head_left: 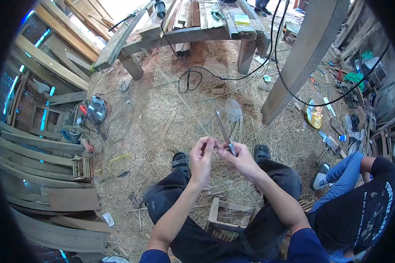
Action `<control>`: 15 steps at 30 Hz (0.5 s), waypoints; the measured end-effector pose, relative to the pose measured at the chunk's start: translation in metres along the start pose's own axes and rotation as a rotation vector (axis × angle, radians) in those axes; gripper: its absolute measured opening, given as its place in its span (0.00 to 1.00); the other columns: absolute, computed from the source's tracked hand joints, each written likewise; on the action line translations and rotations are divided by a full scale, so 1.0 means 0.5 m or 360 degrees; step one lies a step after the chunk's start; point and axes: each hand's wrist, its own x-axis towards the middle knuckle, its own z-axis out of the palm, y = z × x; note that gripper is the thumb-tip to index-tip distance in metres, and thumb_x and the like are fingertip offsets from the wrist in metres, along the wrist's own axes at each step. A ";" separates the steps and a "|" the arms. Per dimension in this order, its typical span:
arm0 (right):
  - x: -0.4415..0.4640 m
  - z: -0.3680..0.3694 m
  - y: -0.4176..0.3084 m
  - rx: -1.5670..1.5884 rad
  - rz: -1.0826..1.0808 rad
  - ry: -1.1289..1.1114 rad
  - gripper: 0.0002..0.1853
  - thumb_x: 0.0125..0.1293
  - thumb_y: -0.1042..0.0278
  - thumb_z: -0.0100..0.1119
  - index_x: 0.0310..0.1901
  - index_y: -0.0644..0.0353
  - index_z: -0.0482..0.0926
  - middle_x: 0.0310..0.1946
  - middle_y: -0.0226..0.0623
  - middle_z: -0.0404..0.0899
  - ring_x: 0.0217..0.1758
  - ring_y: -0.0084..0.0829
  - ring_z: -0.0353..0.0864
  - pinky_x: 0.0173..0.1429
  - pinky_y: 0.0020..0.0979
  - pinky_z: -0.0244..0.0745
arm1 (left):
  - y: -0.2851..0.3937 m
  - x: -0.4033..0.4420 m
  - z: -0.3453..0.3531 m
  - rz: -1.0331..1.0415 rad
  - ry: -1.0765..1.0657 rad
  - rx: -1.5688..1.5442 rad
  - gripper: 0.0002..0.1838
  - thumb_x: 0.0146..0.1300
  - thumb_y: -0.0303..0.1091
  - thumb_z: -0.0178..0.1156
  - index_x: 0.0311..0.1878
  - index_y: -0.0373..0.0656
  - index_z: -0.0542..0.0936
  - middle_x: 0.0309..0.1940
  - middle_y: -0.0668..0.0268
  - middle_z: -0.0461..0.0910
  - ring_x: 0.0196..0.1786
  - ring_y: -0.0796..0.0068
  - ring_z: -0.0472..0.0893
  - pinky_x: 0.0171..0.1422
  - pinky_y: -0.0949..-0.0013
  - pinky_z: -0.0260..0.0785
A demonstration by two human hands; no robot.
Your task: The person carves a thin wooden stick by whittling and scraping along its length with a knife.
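Both my hands meet in front of my knees. My right hand [239, 158] is closed around a knife [224, 128], its long narrow blade pointing up and away from me. Beside it, the fingertips of my left hand [201, 154] are pinched together, close to the fingers of the right. Something small and thin seems to sit between the two hands, but its kind is too small to make out. Pale wood shavings [162, 131] cover the ground beneath them.
A wooden workbench [180, 37] stands ahead, with a black cable [224, 78] trailing from it. A slanted post [300, 57] rises at right. A circular saw [96, 108] and curved timbers [39, 151] lie left. Another person [355, 210] sits close on my right.
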 end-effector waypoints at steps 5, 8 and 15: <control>-0.002 -0.023 0.000 -0.0465 -0.0355 0.0277 0.18 0.75 0.54 0.59 0.44 0.65 0.81 0.24 0.23 0.72 0.28 0.16 0.66 0.33 0.26 0.63 | -0.005 0.007 -0.013 -0.0098 -0.0081 -0.0376 0.09 0.79 0.35 0.53 0.48 0.40 0.76 0.31 0.74 0.72 0.34 0.85 0.70 0.41 0.76 0.67; -0.008 -0.046 0.008 -0.0745 -0.0420 0.0297 0.19 0.74 0.52 0.59 0.41 0.63 0.82 0.20 0.28 0.72 0.24 0.20 0.68 0.30 0.28 0.63 | -0.005 -0.011 -0.014 -0.0328 -0.0213 -0.0433 0.09 0.80 0.34 0.51 0.50 0.39 0.75 0.31 0.75 0.70 0.30 0.87 0.66 0.35 0.77 0.64; -0.030 -0.074 -0.016 -0.1400 -0.0898 0.0263 0.19 0.65 0.48 0.68 0.37 0.58 0.83 0.17 0.40 0.76 0.20 0.40 0.79 0.27 0.37 0.70 | -0.018 -0.033 0.017 -0.0395 -0.0414 -0.0012 0.08 0.80 0.31 0.48 0.52 0.39 0.75 0.32 0.75 0.70 0.28 0.89 0.63 0.31 0.77 0.59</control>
